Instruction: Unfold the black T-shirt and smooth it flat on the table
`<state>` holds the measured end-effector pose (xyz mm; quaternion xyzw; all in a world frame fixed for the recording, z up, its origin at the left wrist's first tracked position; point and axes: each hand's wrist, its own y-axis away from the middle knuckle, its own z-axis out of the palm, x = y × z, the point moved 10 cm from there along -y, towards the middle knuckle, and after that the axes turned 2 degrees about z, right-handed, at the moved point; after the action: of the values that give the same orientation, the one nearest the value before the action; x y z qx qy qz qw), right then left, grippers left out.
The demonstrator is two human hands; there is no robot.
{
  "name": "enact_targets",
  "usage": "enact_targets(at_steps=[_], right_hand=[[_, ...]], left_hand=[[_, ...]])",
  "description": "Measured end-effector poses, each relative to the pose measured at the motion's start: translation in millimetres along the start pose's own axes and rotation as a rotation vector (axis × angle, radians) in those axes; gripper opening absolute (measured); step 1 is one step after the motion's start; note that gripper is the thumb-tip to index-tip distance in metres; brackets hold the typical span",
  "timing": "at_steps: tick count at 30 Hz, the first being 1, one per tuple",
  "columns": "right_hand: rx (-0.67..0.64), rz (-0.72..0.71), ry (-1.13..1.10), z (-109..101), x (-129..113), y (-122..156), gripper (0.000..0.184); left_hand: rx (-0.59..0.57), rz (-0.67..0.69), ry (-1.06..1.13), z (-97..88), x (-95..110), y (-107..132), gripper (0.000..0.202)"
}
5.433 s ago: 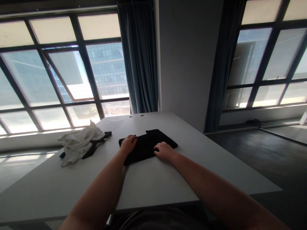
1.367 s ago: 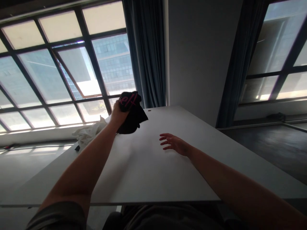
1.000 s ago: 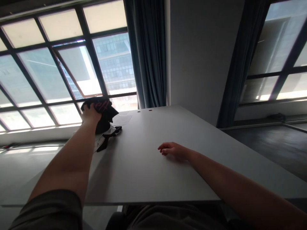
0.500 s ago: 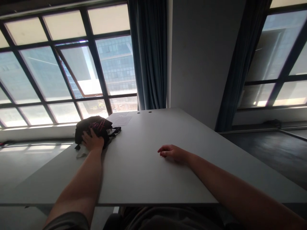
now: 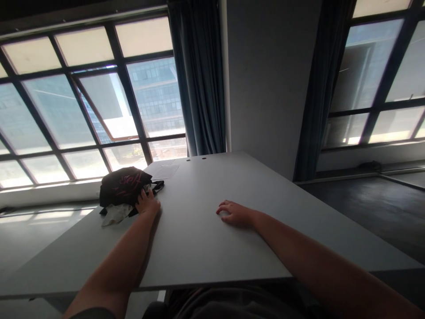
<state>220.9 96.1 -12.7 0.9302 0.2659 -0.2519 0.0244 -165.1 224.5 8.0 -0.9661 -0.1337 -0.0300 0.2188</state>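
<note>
A black cloth bag (image 5: pixel 124 188) with pink lettering lies bunched up on the left part of the white table (image 5: pixel 199 239). My left hand (image 5: pixel 148 202) is at its lower right side, fingers apart and touching the fabric near the opening and strap; the fingertips are partly hidden. From under the bag's front edge pokes a crumpled whitish piece of paper or cloth (image 5: pixel 116 214). Well to the right, my right hand (image 5: pixel 233 214) rests on the tabletop, its fingers loosely bent and apart, with nothing in them.
Flat sheets of paper (image 5: pixel 165 171) lie behind the bag near the table's far end, beside two small round dark holes. Beyond stand a blue curtain (image 5: pixel 206 88), a grey pillar (image 5: pixel 268 88) and large windows, one pane tilted open.
My left hand has slid from the front of the bag to its right side, uncovering more lettering and the whitish piece. My right hand's fingers have spread slightly. The view has shifted a little.
</note>
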Motion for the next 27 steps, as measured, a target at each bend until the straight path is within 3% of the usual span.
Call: enact_targets(at_steps=[2, 5, 8, 11, 15, 20, 24, 27], right_hand=[[-0.039, 0.044, 0.035, 5, 8, 0, 0.054], [-0.076, 0.084, 0.099, 10, 23, -7, 0.065], [-0.054, 0.119, 0.166, 7, 44, -20, 0.07], [-0.053, 0.183, 0.23, 4, 67, -33, 0.075], [-0.093, 0.275, 0.299, 3, 90, -41, 0.079], [0.02, 0.443, 0.357, -16, 115, -33, 0.076], [0.031, 0.463, 0.356, -19, 119, -23, 0.075], [0.002, 0.423, 0.358, -14, 110, -19, 0.075]], left_hand=[[-0.085, 0.035, -0.046, 12.3, 13, 7, 0.067], [-0.262, 0.14, -0.07, 32.4, 51, 26, 0.057], [-0.426, 0.248, -0.042, 47.0, 96, 51, 0.064], [-0.506, 0.477, 0.004, 50.5, 146, 74, 0.07], [-0.557, 0.695, 0.052, 48.7, 193, 97, 0.073], [-0.568, 0.905, 0.115, 39.5, 248, 130, 0.071], [-0.558, 0.948, 0.122, 35.4, 282, 151, 0.07], [-0.549, 0.904, 0.126, 35.8, 294, 155, 0.072]])
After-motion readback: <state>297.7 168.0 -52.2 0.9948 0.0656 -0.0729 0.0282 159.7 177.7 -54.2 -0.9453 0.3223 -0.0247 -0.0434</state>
